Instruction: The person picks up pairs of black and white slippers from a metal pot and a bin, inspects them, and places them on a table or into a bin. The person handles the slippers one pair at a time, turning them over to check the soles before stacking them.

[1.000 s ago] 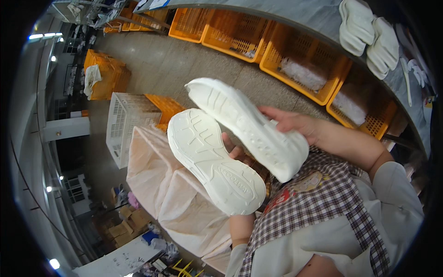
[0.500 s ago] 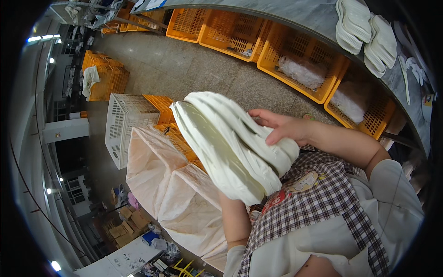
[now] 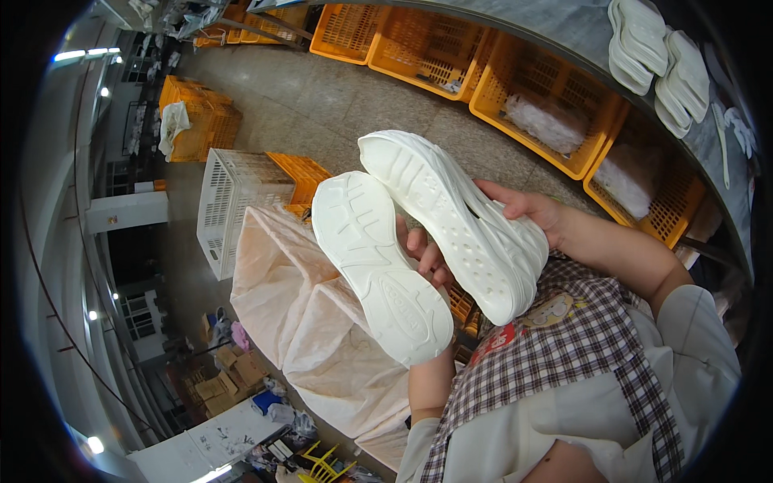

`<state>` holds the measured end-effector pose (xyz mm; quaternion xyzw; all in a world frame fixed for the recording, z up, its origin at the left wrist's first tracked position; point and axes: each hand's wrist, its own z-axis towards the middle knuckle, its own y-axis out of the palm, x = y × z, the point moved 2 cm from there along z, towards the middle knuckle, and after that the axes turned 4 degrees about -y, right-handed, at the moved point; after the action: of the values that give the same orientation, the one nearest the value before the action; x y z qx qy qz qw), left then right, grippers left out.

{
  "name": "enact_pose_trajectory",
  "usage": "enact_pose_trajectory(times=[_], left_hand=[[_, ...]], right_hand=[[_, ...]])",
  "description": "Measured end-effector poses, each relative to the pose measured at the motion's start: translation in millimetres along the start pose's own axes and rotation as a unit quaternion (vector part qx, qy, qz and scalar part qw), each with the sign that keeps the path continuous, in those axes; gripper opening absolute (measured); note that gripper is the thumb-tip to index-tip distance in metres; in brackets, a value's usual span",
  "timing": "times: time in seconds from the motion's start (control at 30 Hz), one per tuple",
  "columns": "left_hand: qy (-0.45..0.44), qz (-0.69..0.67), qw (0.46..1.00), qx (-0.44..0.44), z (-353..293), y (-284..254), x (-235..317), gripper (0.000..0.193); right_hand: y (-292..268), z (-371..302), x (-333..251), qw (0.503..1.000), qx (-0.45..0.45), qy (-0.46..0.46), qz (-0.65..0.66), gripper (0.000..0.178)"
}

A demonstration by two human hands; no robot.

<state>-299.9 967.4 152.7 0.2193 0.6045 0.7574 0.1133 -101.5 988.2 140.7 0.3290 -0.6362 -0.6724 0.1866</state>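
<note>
The gap between the left sole and the right sole is a wedge, pinched at the upper ends and wider below, where the left fingers fill part of it. The right hand blocks part of the right sole's outer side; the checked apron lies near its lower end. Pale cloth backs the left sole's outer side. Past the upper ends, open room runs above the floor, bounded by yellow crates under the table and a white crate leftward.
</note>
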Motion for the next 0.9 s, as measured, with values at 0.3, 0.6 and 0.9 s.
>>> enact_pose_trajectory(times=[0.3, 0.6, 0.9], left_hand=[[0.053, 0.362, 0.858, 0.361, 12, 29, -13, 0.049], [0.072, -0.077, 0.987, 0.119, -4, 34, 7, 0.036], [0.120, 0.453, 0.786, 0.404, 1, 26, -15, 0.052]], right_hand=[[-13, -2, -5, 0.989, 0.054, -0.008, -0.135, 0.089], [-26, -2, -5, 0.999, 0.032, -0.033, 0.019, 0.081], [-26, 19, -8, 0.979, 0.025, 0.053, -0.194, 0.089]])
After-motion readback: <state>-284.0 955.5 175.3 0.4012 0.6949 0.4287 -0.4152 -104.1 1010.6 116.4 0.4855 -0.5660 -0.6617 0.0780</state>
